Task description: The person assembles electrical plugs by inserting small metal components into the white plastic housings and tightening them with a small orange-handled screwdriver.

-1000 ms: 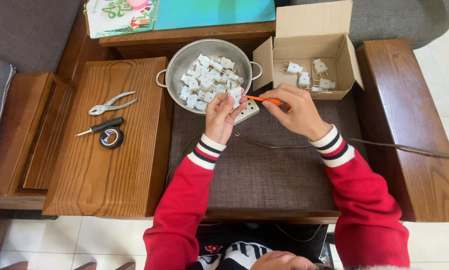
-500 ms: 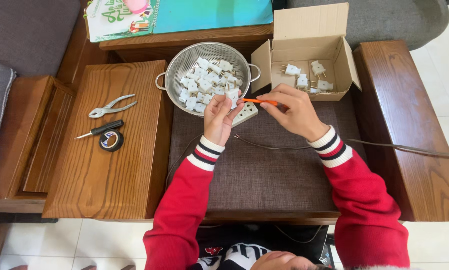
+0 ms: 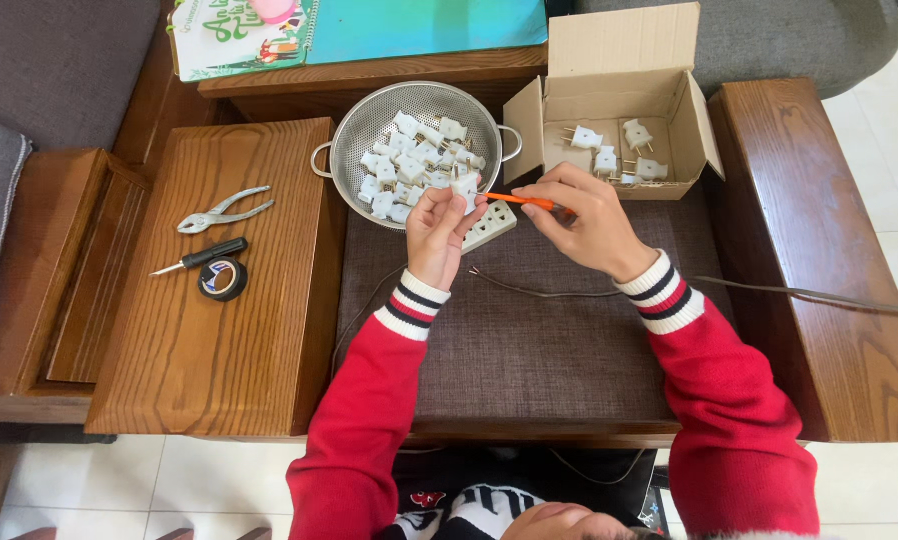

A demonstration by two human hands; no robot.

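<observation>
Pinched a small white plastic plug (image 3: 464,188) between the closed fingers of the left hand (image 3: 439,235), raised just over the near rim of the round metal colander (image 3: 354,135). Gripped a thin orange-handled screwdriver (image 3: 519,200) in the right hand (image 3: 589,225), fingers clamped along its shaft, tip set against the plug. Left a white multi-socket strip (image 3: 491,228) flat on the brown woven mat (image 3: 529,350), just beneath both hands, beside the bare end of a thin grey cable (image 3: 569,293). Judged from the piles: kept a heap of loose white plugs (image 3: 409,160) in the colander, and only a handful of similar white plugs (image 3: 609,158) in the open cardboard box (image 3: 619,50) to the right, so probably early on, with most pieces not yet handled. Set well apart on the wooden counter (image 3: 219,350) to the left, untouched: silver pliers (image 3: 219,210), a black-handled screwdriver (image 3: 204,257) and a black roll of tape (image 3: 223,279). Could not tell whether the plug's screw was in or out.
</observation>
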